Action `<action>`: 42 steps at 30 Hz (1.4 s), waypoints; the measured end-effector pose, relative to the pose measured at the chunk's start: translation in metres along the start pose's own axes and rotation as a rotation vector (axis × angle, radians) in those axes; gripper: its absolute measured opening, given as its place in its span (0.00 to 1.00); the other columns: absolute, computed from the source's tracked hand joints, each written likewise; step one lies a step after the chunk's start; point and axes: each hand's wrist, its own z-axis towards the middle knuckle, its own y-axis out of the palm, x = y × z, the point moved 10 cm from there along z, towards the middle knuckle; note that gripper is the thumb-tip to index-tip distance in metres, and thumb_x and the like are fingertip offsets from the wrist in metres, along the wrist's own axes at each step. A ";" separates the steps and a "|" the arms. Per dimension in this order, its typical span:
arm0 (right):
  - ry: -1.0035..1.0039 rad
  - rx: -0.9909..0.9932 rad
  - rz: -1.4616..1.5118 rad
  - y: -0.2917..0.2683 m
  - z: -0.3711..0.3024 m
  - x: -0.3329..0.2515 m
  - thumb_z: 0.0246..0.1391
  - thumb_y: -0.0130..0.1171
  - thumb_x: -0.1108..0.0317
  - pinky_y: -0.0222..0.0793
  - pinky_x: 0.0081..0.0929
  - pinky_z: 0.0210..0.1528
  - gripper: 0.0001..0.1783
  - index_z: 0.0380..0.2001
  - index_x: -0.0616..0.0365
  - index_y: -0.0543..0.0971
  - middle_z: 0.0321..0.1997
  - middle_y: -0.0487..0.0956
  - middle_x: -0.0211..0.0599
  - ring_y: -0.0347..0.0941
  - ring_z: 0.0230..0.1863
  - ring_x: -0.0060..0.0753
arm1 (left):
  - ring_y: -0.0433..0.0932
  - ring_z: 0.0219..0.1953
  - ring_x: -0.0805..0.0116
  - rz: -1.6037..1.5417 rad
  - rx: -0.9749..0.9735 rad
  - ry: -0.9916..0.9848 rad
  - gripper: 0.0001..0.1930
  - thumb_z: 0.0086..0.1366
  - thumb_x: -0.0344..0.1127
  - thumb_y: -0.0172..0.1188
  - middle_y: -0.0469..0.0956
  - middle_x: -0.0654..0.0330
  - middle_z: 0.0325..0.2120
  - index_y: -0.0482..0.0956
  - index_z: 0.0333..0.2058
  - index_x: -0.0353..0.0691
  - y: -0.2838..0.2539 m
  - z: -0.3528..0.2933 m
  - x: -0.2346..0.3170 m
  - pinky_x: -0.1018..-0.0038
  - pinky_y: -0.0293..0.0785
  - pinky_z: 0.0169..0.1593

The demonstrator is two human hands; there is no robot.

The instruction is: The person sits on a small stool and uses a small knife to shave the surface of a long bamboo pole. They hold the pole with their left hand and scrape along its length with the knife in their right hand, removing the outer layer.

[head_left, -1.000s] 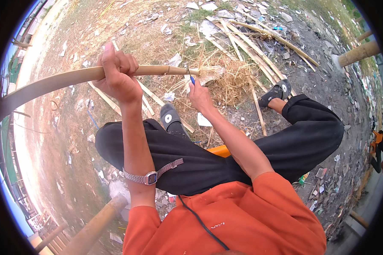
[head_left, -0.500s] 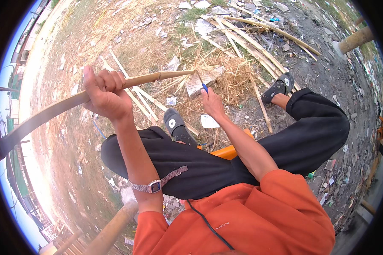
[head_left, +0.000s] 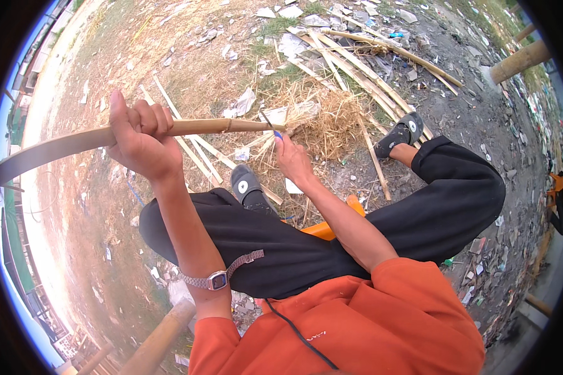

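Note:
A long bamboo strip (head_left: pixel 197 127) runs from the far left rim to a spot ahead of my knees. My left hand (head_left: pixel 145 139) is wrapped round it, with the thumb raised along its upper side. In my right hand (head_left: pixel 294 161) is a knife (head_left: pixel 269 122) with a blue handle and a thin dark blade. The blade lies across the strip's right end, seeming to touch it. Under that end, pale shavings (head_left: pixel 331 128) are heaped on the ground around a light block, which is partly hidden.
Split bamboo strips (head_left: pixel 363 78) lie beyond the shavings, and thinner ones (head_left: pixel 187 147) lie left of my left foot (head_left: pixel 247 184). Something orange (head_left: pixel 320 230) shows between my legs. Bamboo poles stand at the right (head_left: pixel 520 61) and lower left (head_left: pixel 162 337). Litter covers the ground.
The strip's right end has dropped and now lies more level. My right hand has moved left and down, bringing the blade from the tip onto the strip. My left hand still grips it.

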 end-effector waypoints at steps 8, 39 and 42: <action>0.119 -0.082 -0.126 0.010 0.003 0.045 0.63 0.35 0.52 0.67 0.54 0.36 0.22 0.38 0.59 0.71 0.29 0.76 0.61 0.73 0.33 0.64 | 0.40 0.11 0.79 -0.011 0.039 0.017 0.26 0.66 0.39 0.48 0.43 0.71 0.08 0.45 0.12 0.51 -0.007 -0.008 0.003 0.76 0.39 0.18; -0.344 -0.073 -1.012 -0.012 0.091 0.028 0.55 0.50 0.69 0.74 0.38 0.26 0.09 0.38 0.61 0.73 0.30 0.78 0.37 0.78 0.31 0.37 | 0.41 0.10 0.80 0.022 0.170 0.125 0.25 0.67 0.38 0.47 0.44 0.72 0.08 0.46 0.13 0.50 -0.005 -0.019 0.014 0.78 0.40 0.16; 0.011 -0.109 -0.346 -0.034 0.067 0.048 0.60 0.45 0.64 0.72 0.32 0.27 0.12 0.38 0.61 0.72 0.29 0.77 0.40 0.78 0.30 0.35 | 0.42 0.10 0.80 -0.027 0.149 0.102 0.26 0.67 0.37 0.47 0.45 0.71 0.08 0.46 0.12 0.50 -0.012 -0.015 0.022 0.77 0.40 0.16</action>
